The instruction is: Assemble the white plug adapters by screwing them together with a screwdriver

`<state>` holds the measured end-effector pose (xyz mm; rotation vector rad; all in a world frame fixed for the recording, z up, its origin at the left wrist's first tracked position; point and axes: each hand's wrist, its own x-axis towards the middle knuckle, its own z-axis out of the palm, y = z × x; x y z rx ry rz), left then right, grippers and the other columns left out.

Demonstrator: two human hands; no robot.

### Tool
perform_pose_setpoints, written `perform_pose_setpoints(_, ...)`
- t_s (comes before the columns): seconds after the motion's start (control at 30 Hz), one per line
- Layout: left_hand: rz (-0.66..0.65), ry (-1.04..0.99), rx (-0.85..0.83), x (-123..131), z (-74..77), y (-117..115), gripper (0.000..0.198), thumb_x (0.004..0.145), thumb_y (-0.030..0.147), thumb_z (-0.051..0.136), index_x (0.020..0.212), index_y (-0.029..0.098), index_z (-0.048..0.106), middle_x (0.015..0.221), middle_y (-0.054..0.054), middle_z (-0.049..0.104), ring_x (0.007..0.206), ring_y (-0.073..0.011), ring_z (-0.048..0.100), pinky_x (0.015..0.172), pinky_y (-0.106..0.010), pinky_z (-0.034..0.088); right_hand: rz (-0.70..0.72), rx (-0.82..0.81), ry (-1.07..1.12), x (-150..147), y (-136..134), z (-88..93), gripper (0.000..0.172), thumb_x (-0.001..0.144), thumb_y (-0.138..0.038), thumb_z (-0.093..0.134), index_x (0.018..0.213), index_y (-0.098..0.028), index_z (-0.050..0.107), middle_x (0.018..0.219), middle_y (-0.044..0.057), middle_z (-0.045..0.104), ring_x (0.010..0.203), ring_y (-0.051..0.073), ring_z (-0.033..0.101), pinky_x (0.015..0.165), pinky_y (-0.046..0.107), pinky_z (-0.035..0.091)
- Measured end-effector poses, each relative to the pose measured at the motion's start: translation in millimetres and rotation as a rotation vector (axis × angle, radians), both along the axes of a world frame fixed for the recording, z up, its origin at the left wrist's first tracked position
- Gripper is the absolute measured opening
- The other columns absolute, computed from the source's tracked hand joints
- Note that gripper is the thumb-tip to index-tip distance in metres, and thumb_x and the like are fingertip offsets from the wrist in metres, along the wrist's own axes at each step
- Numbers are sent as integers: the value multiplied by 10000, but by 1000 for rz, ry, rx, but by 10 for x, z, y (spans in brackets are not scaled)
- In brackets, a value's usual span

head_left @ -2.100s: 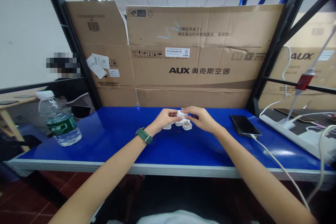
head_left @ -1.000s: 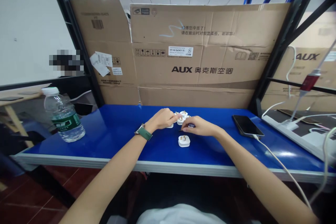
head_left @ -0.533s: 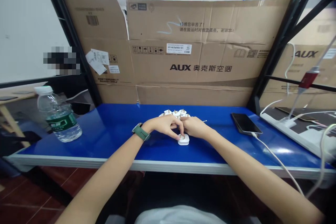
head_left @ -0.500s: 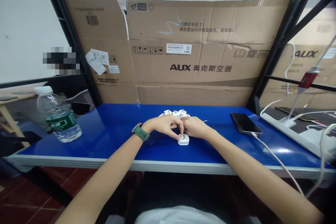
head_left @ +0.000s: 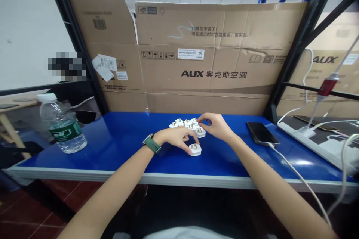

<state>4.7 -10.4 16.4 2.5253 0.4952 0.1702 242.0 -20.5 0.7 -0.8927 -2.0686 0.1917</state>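
Observation:
A white three-pin plug (head_left: pixel 195 150) lies pins up on the blue tabletop, and the thumb and a finger of my left hand (head_left: pixel 179 137) are closed on its sides. Just behind it sits a cluster of several more white plugs (head_left: pixel 200 131), pins upward; my left hand hides part of them. My right hand (head_left: pixel 215 125) is at the cluster's right edge. Its fingers are curved and apart, with the fingertips close beside a rear plug (head_left: pixel 194 120); whether they touch it I cannot tell. A watch with a green strap (head_left: pixel 152 143) is on my left wrist.
A water bottle (head_left: pixel 63 127) stands at the table's left. To the right lies a phone (head_left: pixel 262 133) with a charging cable, near a white power strip (head_left: pixel 311 140). Cardboard (head_left: pixel 207 82) walls off the back. Beyond the left side, a partly hidden person (head_left: pixel 67 68) is visible.
My right hand has moved right, away from my left hand, uncovering plugs at the cluster's right side. My left hand stays on the front plug, which has shifted very little.

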Motion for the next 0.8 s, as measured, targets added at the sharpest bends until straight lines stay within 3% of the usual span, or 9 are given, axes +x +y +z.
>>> perform_pose_setpoints(0.13, 135, 110, 89, -10, 5, -16, 567, 686, 593, 835, 1085, 212, 703, 606, 63, 455, 538, -127, 443, 557, -258, 326, 166, -58, -45, -47, -124, 68, 92, 901, -270, 700, 926, -201, 755, 903, 41, 754, 771, 166, 647, 694, 277, 468)
perform_pose_setpoints(0.27, 238, 167, 178, -11, -27, -11, 672, 684, 671, 797, 1145, 207, 644, 758, 16, 593, 669, -170, 554, 608, -264, 361, 299, -80, -187, -89, -211, 79, 83, 892, -273, 742, 935, -210, 775, 948, 49, 705, 876, 180, 648, 791, 291, 494)
perform_pose_setpoints(0.4, 258, 197, 247, -1, -64, 3, 646, 700, 734, 748, 1061, 207, 653, 856, -19, 646, 740, -192, 594, 605, -273, 365, 267, -91, -322, -119, -230, 32, 92, 895, -230, 735, 974, -225, 783, 1049, 72, 662, 969, 207, 639, 866, 325, 510)
perform_pose_setpoints(0.8, 253, 187, 227, 25, -123, 33, 628, 702, 738, 748, 1029, 209, 667, 876, -26, 677, 743, -201, 616, 629, -290, 378, 185, -95, -462, -211, -227, -72, 96, 892, -168, 714, 947, -203, 785, 1034, 67, 694, 934, 195, 659, 839, 305, 512)
